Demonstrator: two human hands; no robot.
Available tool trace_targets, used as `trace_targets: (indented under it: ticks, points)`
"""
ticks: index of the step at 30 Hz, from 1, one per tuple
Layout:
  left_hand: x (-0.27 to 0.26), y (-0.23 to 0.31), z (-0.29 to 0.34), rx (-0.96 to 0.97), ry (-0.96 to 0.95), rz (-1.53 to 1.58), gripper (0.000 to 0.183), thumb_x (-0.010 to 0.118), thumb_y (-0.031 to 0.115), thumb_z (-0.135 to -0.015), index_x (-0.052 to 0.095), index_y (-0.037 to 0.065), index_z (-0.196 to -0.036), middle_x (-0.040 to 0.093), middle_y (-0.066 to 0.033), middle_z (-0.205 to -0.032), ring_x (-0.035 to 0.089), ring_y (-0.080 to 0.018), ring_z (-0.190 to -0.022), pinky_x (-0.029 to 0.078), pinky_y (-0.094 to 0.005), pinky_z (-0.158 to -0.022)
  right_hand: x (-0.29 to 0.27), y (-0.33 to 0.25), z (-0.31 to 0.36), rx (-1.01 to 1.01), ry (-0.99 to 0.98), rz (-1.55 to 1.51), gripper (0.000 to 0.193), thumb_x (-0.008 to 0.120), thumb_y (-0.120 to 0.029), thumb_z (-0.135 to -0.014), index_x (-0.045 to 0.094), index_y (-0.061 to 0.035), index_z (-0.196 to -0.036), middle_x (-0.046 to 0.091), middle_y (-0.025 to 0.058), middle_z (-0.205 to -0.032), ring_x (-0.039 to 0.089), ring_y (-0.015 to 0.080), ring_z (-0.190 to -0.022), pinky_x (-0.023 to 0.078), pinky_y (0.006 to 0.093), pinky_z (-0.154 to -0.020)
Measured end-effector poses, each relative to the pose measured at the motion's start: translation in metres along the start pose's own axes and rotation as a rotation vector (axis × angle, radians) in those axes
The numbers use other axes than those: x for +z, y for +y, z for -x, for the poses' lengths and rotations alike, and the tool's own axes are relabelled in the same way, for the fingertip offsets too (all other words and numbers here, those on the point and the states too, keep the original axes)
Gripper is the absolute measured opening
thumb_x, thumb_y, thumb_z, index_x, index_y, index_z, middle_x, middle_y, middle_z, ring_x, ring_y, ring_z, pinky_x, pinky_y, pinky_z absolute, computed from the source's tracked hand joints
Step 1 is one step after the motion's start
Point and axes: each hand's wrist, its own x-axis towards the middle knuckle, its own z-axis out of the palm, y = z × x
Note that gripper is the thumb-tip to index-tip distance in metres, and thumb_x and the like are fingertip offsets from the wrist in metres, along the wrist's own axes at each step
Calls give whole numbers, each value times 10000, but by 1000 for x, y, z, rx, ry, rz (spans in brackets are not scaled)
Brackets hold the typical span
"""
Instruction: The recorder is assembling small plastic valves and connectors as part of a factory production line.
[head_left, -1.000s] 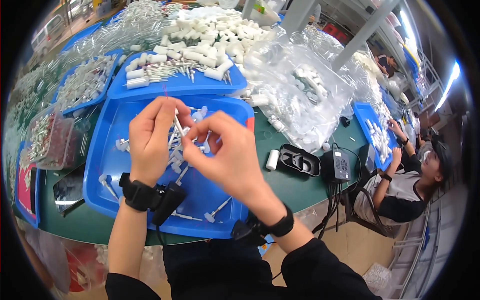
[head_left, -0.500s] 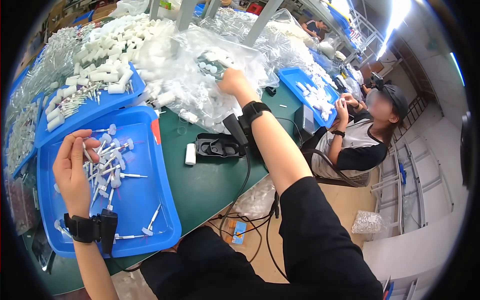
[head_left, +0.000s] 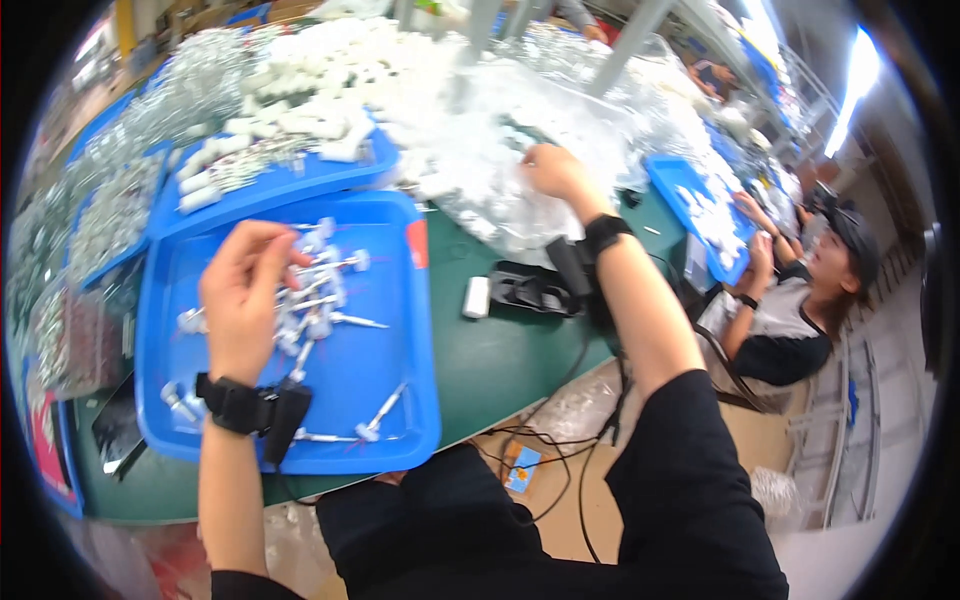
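My left hand (head_left: 242, 305) hovers over a blue tray (head_left: 400, 330) with its back toward me. Its fingers are bent together at a small white part beside a loose heap of white-capped metal pins (head_left: 310, 300). My right hand (head_left: 552, 172) is stretched far forward into a pile of clear plastic bags (head_left: 500, 170) holding white parts. Its fingertips press down into the plastic, and what they grip is hidden. Both wrists wear black bands with cables.
A second blue tray (head_left: 290, 185) behind holds white tubes. On the green table lie a white cylinder (head_left: 477, 297) and a black device (head_left: 528, 290). Bags of metal parts (head_left: 100, 220) sit left. A seated person (head_left: 800, 300) works at another blue tray (head_left: 700, 215) to the right.
A second ago both hands were together over the tray. My right hand has since reached forward to the plastic bags. My left hand stays over the tray.
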Motion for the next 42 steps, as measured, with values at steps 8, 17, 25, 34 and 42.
trace_targets:
  ticks: [8, 17, 25, 34, 42]
  points:
    - [-4, 11, 6, -43, 1, -72, 96, 539, 54, -879, 605, -14, -895, 636, -63, -747, 544, -70, -600, 418, -192, -537, 25, 2, -9, -31, 272, -376, 228, 621, -260, -771, 636, -99, -933, 638, 161, -971, 591, 326, -949, 458, 397, -830]
    - [-7, 10, 8, -105, -42, -103, 147, 513, 33, -882, 636, -12, -948, 633, -56, -784, 551, -71, -638, 418, -188, -566, -84, -85, 93, -85, 651, -460, 157, 603, -116, -785, 643, -65, -928, 637, 161, -768, 630, 297, -684, 484, 349, -641]
    - [4, 20, 6, -7, -102, -300, 168, 489, 52, -899, 621, -8, -985, 668, -70, -772, 574, -70, -662, 414, -195, -569, -1, -186, 114, -532, -266, -1632, 242, 584, -130, -880, 563, -13, -1090, 646, 85, -987, 586, 107, -905, 449, 241, -808]
    - [5, 14, 12, 11, -59, -254, 94, 536, 36, -881, 603, -2, -934, 650, -56, -758, 600, -68, -663, 437, -180, -563, 14, -190, 121, -571, -428, -1920, 208, 601, -128, -875, 510, -47, -1044, 633, 35, -930, 555, 48, -842, 409, 185, -693]
    - [8, 18, 11, 34, -48, -346, 95, 554, 32, -863, 625, 1, -917, 643, -56, -792, 630, -98, -688, 473, -196, -586, 15, -192, 121, -695, -309, -1774, 271, 565, -169, -896, 511, -23, -1117, 627, 67, -974, 563, 102, -908, 429, 238, -748]
